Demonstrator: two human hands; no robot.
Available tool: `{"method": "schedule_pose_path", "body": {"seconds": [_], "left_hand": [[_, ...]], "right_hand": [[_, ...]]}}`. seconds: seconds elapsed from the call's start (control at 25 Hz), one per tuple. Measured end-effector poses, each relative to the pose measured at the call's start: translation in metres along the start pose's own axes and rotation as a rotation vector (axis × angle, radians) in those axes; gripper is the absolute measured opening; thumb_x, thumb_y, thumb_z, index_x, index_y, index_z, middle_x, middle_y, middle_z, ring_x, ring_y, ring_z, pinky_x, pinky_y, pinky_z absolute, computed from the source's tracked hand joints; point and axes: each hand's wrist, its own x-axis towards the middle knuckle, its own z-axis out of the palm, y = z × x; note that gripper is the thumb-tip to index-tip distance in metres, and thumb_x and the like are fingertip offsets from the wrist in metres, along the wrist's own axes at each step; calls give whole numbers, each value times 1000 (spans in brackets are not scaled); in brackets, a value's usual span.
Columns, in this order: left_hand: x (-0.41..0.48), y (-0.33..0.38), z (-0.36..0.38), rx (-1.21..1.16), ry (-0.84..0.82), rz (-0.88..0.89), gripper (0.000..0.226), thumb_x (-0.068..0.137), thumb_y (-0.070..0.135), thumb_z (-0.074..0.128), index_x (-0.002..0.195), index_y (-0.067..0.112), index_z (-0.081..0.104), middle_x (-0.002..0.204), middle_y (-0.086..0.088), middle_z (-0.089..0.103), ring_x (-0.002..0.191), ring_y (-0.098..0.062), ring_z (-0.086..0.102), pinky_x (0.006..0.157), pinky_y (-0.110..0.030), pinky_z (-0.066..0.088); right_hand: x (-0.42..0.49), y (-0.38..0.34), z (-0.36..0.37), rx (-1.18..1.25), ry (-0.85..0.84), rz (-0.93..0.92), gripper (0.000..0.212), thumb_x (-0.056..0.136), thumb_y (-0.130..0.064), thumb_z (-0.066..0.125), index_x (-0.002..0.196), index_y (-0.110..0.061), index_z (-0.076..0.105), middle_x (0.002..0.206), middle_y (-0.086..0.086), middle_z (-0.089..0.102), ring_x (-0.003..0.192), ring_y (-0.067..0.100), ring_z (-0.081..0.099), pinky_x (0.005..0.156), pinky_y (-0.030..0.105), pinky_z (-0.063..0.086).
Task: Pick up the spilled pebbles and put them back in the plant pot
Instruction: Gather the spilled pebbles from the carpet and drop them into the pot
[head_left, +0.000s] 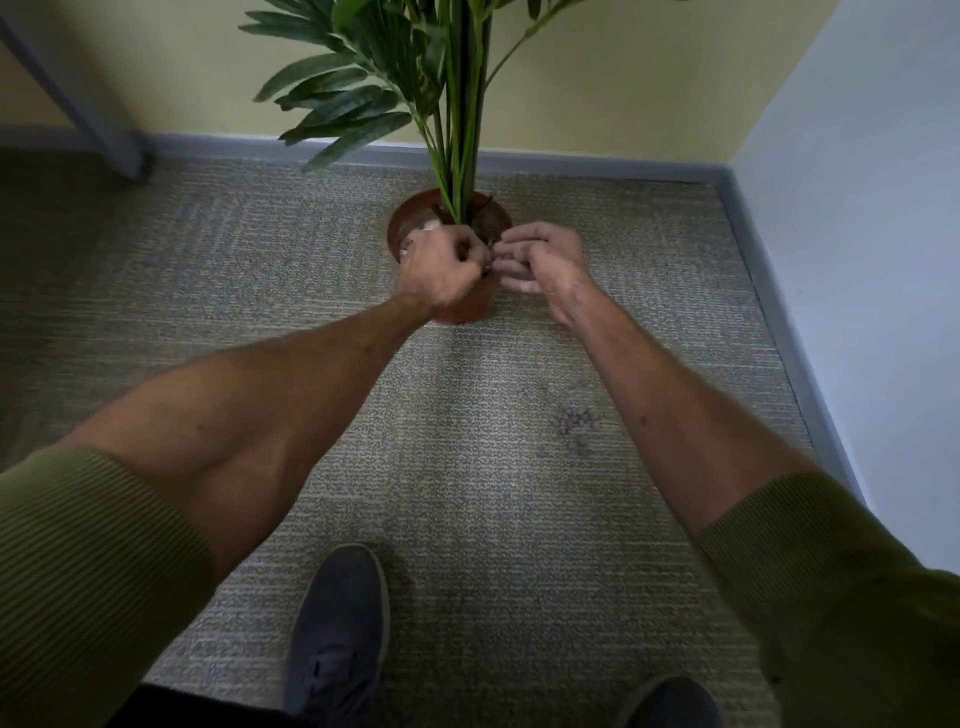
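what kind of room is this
Probably an office or similar indoor room, seen at a corner: low-pile carpet, grey skirting along painted walls, and a potted plant on the floor.

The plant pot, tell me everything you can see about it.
The plant pot is round, reddish-brown and looks like terracotta or plastic. It stands upright on the carpet near the wall corner. Green stems rise from its middle, and pale pebbles show inside at its left. Both hands, left and right, are over its front rim and hide much of it.
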Motion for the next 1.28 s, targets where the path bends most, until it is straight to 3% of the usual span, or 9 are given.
{"method": "schedule_pose_path", "body": {"seconds": [0.12, 0.32, 0.48, 0.68, 0.84, 0.92, 1.04, 1.16, 1.28], "left_hand": [[-13, 19, 30, 75, -164, 104, 27, 84, 36, 57, 95, 24, 79, 94, 0, 80, 88, -23, 73, 78, -34, 58], [-31, 27, 101, 425, -635, 139, 38, 94, 33, 66, 124, 13, 75, 135, -14, 67, 123, -33, 65, 99, -36, 56], [-66, 0, 144, 552, -639, -9, 76, 101, 48, 58, 160, 7, 35, 165, -22, 30, 154, -42, 30, 122, -55, 36], [-108, -31, 181, 444, -675, 100, 82, 112, 57, 21, 168, 11, -18, 175, -11, -26, 163, -30, -23, 134, -50, -4], [-121, -37, 200, 322, -694, 365, 71, 115, 42, 22, 170, 10, -10, 178, -12, -15, 166, -27, -15, 135, -47, -2], [-130, -33, 206, 154, -629, 409, 64, 113, 28, 33, 170, 5, 14, 177, -17, 16, 165, -30, 13, 134, -47, 17], [-132, -21, 198, -8, -357, 380, 44, 96, 10, 40, 139, 11, 51, 133, -10, 58, 120, -24, 53, 106, -44, 47], [-120, -26, 197, 94, -277, 319, 58, 91, 9, 44, 149, 10, 47, 147, -13, 53, 136, -29, 50, 116, -49, 42], [-118, -45, 205, 205, -522, 265, 65, 111, 23, 36, 171, 11, 14, 179, -14, 8, 167, -30, 5, 135, -49, 7]], "right_hand": [[-14, 40, -37, -94, 118, 46, 34, 94, 10, 49, 102, -16, 70, 109, 14, 80, 85, 23, 80, 59, 31, 61], [-38, 130, -112, -681, 273, 66, 30, 92, -15, 65, 120, -23, 70, 121, 9, 73, 114, 32, 71, 100, 44, 58], [-58, 184, -137, -1041, -58, 101, 81, 107, -55, 52, 170, -15, 20, 179, 15, 11, 166, 34, 9, 134, 54, 12], [-69, 214, -130, -1143, -141, -1, 80, 110, -64, 23, 172, -23, -8, 178, -1, -20, 165, 20, -19, 133, 54, -9], [-84, 229, -143, -1180, -189, -267, 68, 115, -50, 19, 172, -22, -3, 180, -5, -9, 166, 13, -12, 134, 48, -8], [-93, 234, -150, -1101, -223, -379, 62, 116, -39, 26, 172, -18, 11, 181, 0, 11, 167, 15, 5, 136, 43, 4], [-103, 231, -163, -931, -109, -484, 49, 111, -22, 39, 158, -14, 48, 157, 11, 57, 144, 24, 53, 123, 38, 39], [-102, 215, -164, -916, 130, -480, 38, 99, -8, 48, 133, -13, 64, 125, 10, 71, 112, 26, 66, 96, 38, 54], [-85, 202, -151, -1111, 178, -288, 18, 102, -12, 53, 118, -12, 61, 113, 6, 63, 96, 24, 62, 75, 33, 46]]}}
